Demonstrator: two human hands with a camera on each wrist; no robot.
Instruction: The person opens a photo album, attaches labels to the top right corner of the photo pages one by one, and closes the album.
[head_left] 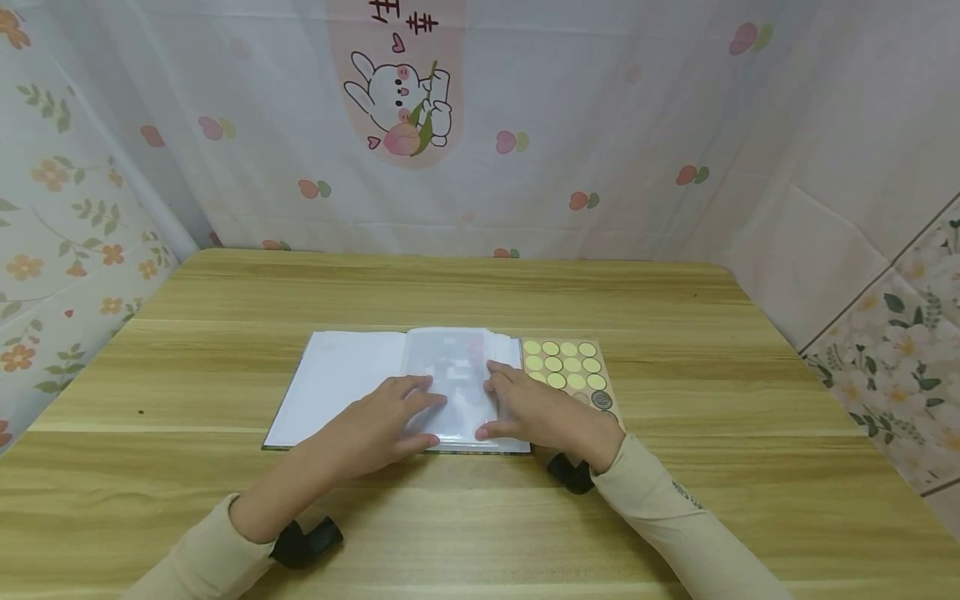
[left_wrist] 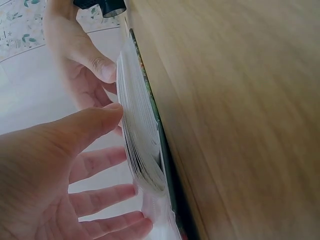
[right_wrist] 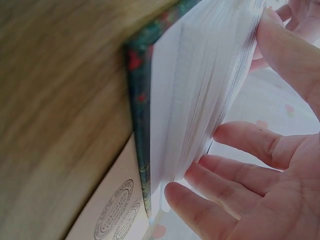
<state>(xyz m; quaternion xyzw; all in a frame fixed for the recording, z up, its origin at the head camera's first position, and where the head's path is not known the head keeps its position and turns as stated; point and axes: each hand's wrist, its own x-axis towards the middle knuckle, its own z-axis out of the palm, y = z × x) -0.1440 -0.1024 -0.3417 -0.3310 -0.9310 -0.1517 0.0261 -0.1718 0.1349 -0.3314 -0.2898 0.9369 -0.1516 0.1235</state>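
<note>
An album (head_left: 345, 367) with clear plastic sleeves lies open on the table, its white inside cover on the left and a thick stack of pages (head_left: 454, 358) on the right. My left hand (head_left: 378, 421) rests with spread fingers on the top sleeve near the fold. At the stack's right side, my right hand (head_left: 532, 408) touches the page edges with its fingertips, fingers loosely extended. The right wrist view shows the dark green, red-flecked cover (right_wrist: 141, 95) beneath the pages (right_wrist: 200, 75). Through the top sleeve a blurred pattern shows; I cannot tell what it is.
A tan sheet of round yellow stickers (head_left: 572, 365) lies at the album's right edge, partly hidden by my right hand and arm. Black wrist mounts (head_left: 306, 543) sit below both wrists. Behind the wooden table (head_left: 465, 287) hangs a printed curtain (head_left: 600, 100).
</note>
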